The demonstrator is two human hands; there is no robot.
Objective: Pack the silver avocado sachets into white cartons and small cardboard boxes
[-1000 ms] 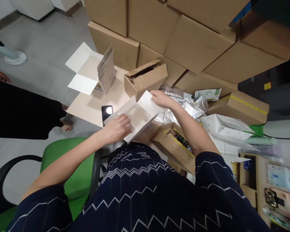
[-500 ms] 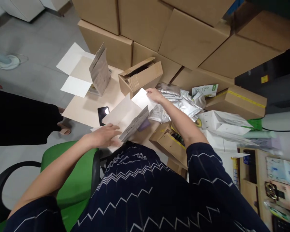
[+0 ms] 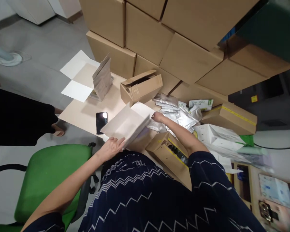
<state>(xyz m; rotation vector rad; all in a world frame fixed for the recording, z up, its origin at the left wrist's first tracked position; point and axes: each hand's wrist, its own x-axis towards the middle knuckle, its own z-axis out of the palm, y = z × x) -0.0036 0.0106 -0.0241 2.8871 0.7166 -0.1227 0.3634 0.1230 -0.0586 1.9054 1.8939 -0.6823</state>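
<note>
A white folding carton (image 3: 122, 124) lies tilted on the table in front of me, its inside showing and a flap raised at its far right. My left hand (image 3: 111, 148) grips the carton's near left edge, with the fingers over the rim. At the carton's right end, my right hand (image 3: 157, 117) has its fingers closed on the edge by the flap. A black phone (image 3: 101, 122) lies just left of the carton. Silver pouches (image 3: 183, 117) are heaped to the right of my right hand.
Stacked brown boxes (image 3: 147, 40) rise behind the table. An opened brown box (image 3: 142, 87) and an open white carton (image 3: 79, 90) stand toward the back. Another brown box (image 3: 169, 158) is near my waist. A green chair (image 3: 53, 177) is at left, near a person in black (image 3: 16, 116).
The near side panel of the carton has swung up against its end, and the flap is less spread. My left hand has moved slightly right and closed on the edge. The view has shifted.
</note>
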